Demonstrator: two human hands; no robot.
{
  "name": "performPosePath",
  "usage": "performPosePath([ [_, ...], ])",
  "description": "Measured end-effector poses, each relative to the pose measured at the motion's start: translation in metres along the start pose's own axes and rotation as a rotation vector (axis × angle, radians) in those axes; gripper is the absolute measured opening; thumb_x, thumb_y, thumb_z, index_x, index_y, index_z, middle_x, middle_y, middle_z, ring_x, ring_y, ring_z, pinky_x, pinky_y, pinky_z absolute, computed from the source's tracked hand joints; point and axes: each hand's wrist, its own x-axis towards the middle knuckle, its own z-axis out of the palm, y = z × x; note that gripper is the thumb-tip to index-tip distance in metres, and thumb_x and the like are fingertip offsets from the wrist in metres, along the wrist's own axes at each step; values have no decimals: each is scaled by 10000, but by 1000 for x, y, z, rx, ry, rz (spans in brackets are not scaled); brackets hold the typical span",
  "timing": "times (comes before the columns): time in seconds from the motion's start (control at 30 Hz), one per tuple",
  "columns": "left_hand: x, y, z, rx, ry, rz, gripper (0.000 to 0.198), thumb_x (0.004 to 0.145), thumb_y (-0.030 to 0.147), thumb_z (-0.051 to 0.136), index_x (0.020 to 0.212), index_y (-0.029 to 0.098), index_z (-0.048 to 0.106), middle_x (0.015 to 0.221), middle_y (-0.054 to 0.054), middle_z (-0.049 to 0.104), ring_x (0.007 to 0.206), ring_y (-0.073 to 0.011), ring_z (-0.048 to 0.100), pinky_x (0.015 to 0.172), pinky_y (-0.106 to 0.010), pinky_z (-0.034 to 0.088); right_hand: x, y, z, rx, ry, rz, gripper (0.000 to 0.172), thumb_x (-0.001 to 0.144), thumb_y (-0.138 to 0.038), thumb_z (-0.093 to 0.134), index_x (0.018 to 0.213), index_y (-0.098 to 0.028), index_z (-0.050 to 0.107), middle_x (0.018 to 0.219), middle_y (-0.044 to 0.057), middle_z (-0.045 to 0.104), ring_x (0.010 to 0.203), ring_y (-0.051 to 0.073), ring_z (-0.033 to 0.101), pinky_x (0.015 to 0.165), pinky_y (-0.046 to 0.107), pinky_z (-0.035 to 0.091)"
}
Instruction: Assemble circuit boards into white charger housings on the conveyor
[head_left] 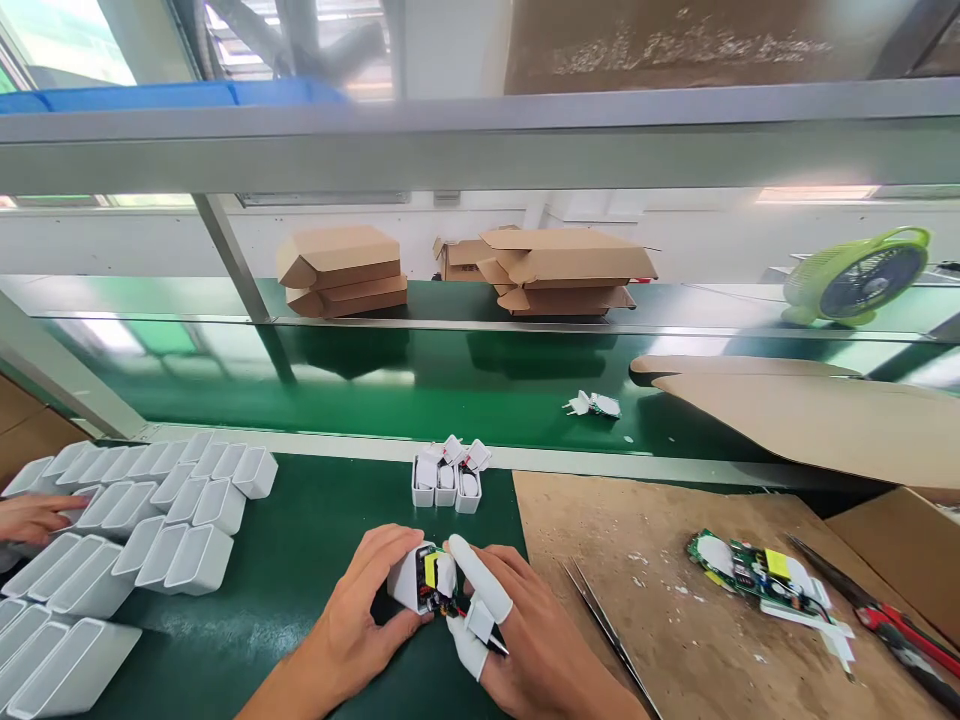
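Note:
Both my hands meet low in the middle over one small white charger shell (pixel 410 578). My left hand (pixel 358 628) wraps round the shell from the left. My right hand (pixel 517 640), with white finger cots on thumb and forefinger, pinches a circuit board with a yellow part (pixel 433 583) that sits partly inside the shell. Just beyond, three white shells with parts in them (pixel 446 482) stand in a row on the green mat.
Several empty white shells (pixel 135 540) lie at the left, where another person's hand (pixel 34 517) reaches in. Tweezers (pixel 600 620), a circuit board assembly (pixel 765 580) and red-handled pliers (pixel 892 630) lie on the brown board at right. Cardboard boxes (pixel 341 270) and a lone plug part (pixel 592 405) rest on the conveyor; a green fan (pixel 862 275) stands far right.

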Motion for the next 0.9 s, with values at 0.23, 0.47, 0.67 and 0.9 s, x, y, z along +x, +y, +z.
performPosePath([
  [0.23, 2, 1, 0, 4, 15, 9, 569, 923, 229, 750, 1435, 322, 521, 1357, -93, 651, 1276, -297, 604, 1086, -469, 545, 1, -1, -2, -7, -6, 0, 896, 845, -42, 474, 1660, -161, 122, 1270, 167, 699, 1035, 294, 662, 865, 413, 610],
  [0.47, 0, 0, -2, -14, -20, -35, 599, 906, 197, 748, 1445, 313, 514, 1387, -103, 632, 1306, -304, 587, 1102, -481, 533, 0, 1, 4, 28, 4, 26, 890, 841, -49, 483, 1654, -178, 145, 1205, 151, 706, 1021, 294, 642, 854, 423, 611],
  [0.67, 0, 3, -4, -28, -32, -79, 585, 893, 195, 759, 1423, 304, 535, 1384, -106, 636, 1303, -310, 596, 1109, -495, 526, 1, -1, 4, 29, 10, 30, 894, 830, -31, 486, 1648, -184, 159, 1133, 128, 723, 983, 285, 647, 827, 410, 612],
  [0.9, -1, 3, -4, -13, -23, -83, 578, 893, 206, 767, 1418, 308, 547, 1374, -99, 646, 1294, -301, 606, 1100, -463, 535, 4, -3, 0, 2, -17, 38, 918, 822, -35, 511, 1655, -159, 145, 1287, 156, 703, 1053, 287, 668, 895, 414, 602],
])
